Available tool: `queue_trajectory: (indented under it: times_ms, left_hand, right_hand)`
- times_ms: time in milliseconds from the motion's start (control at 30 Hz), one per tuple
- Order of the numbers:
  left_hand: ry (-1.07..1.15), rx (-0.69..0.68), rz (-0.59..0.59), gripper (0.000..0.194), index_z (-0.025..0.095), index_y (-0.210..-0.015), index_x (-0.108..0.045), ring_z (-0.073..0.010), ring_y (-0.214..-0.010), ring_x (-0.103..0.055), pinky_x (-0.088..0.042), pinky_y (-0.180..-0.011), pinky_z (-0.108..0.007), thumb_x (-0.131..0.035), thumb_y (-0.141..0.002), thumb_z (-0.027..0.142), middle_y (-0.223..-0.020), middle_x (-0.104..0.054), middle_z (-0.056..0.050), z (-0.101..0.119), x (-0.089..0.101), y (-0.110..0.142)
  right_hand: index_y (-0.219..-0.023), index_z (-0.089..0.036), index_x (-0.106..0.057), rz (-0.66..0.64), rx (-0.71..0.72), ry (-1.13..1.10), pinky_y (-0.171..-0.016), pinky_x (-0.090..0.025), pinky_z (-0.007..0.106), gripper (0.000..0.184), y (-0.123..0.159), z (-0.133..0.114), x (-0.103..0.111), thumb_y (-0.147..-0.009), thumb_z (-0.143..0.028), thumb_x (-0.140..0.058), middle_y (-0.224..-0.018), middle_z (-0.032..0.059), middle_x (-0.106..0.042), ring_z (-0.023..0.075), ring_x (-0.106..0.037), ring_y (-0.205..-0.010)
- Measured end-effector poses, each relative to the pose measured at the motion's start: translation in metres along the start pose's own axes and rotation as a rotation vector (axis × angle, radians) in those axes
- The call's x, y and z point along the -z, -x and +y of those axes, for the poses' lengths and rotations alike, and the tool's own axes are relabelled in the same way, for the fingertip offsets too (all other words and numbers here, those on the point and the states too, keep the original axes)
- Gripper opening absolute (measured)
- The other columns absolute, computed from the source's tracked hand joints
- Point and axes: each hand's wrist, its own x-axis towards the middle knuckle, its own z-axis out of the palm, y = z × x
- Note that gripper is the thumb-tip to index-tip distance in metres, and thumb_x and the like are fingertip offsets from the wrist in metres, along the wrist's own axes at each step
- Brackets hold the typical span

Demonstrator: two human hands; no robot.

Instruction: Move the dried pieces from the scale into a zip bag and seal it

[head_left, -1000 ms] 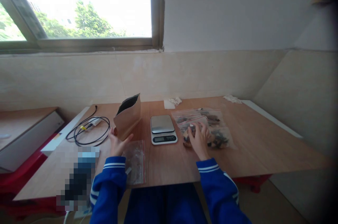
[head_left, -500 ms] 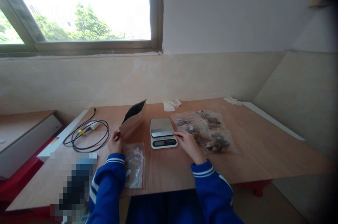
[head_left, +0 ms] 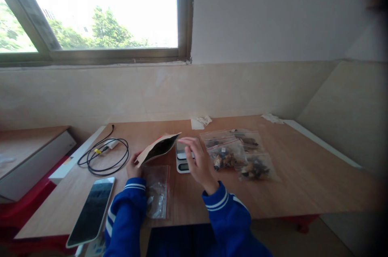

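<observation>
Tipping a brown paper pouch [head_left: 158, 148] toward the scale [head_left: 182, 156], the left hand [head_left: 133, 167] is pinching its bottom end above the table [head_left: 303, 176], while the right hand [head_left: 198, 163] is hovering, fingers loosely spread, by its mouth.

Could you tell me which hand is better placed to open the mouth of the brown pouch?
Probably the right hand: its fingertips are at the pouch mouth, above the scale. The left hand already grips the pouch's bottom end, tilting it.

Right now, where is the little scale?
The scale sits mid-table in the head view, partly hidden behind the right hand, between the tilted brown pouch and the filled bags.
</observation>
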Motion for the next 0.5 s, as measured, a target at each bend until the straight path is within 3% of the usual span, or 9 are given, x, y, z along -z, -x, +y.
queue_trajectory:
  times_ms: [100, 200, 333, 433, 500]
  left_hand:
    - [-0.002, -0.024, 0.001, 0.035, 0.015, -0.087, -0.065, -0.0264, -0.086, -0.064, -0.052, -0.074, -0.035, -0.062, -0.056, 0.031, -0.085, -0.069, -0.007, 0.003, 0.0, 0.003]
    - [0.02, -0.056, -0.024, 0.039, 0.013, -0.088, -0.065, -0.0273, -0.084, -0.064, -0.051, -0.075, -0.036, -0.065, -0.055, 0.033, -0.085, -0.069, -0.007, 0.003, 0.002, 0.003]
    - [-0.044, -0.161, -0.069, 0.048, 0.013, -0.096, -0.064, -0.0312, -0.094, -0.061, -0.048, -0.085, -0.041, -0.068, -0.054, 0.036, -0.094, -0.068, -0.009, -0.001, 0.002, 0.001]
    - [-0.204, -0.28, -0.053, 0.055, 0.017, -0.11, -0.061, -0.0334, -0.123, -0.045, -0.031, -0.105, -0.046, -0.067, -0.059, 0.035, -0.119, -0.061, -0.011, -0.003, 0.0, -0.001]
    - [-0.28, -0.268, -0.064, 0.049, 0.02, -0.111, -0.062, -0.0311, -0.129, -0.039, -0.022, -0.11, -0.046, -0.064, -0.063, 0.032, -0.122, -0.06, -0.009, -0.005, -0.001, -0.003]
  right_hand:
    - [-0.127, -0.023, -0.048, -0.19, 0.183, 0.102, -0.106, -0.036, 0.043, 0.036, -0.003, -0.03, -0.009, -0.095, -0.022, -0.033, -0.126, 0.0073, -0.051, 0.0208, -0.038, -0.127]
    - [-0.127, -0.016, -0.048, -0.248, 0.196, 0.243, -0.108, -0.032, 0.044, 0.036, 0.001, -0.037, -0.026, -0.094, -0.024, -0.035, -0.125, 0.0112, -0.052, 0.024, -0.032, -0.13]
    - [-0.114, -0.017, -0.056, -0.229, 0.152, 0.383, -0.101, -0.036, 0.045, 0.029, 0.012, -0.037, -0.042, -0.093, -0.023, -0.036, -0.113, 0.0112, -0.057, 0.0272, -0.042, -0.118]
    - [-0.115, -0.018, -0.055, -0.245, 0.132, 0.446, -0.091, -0.042, 0.045, 0.03, 0.015, -0.042, -0.046, -0.092, -0.019, -0.036, -0.107, 0.012, -0.059, 0.0269, -0.049, -0.104]
    - [-0.108, -0.017, -0.058, -0.32, 0.143, 0.433, -0.086, -0.045, 0.042, 0.027, 0.016, -0.045, -0.046, -0.09, -0.017, -0.038, -0.094, 0.0109, -0.062, 0.0262, -0.051, -0.096]
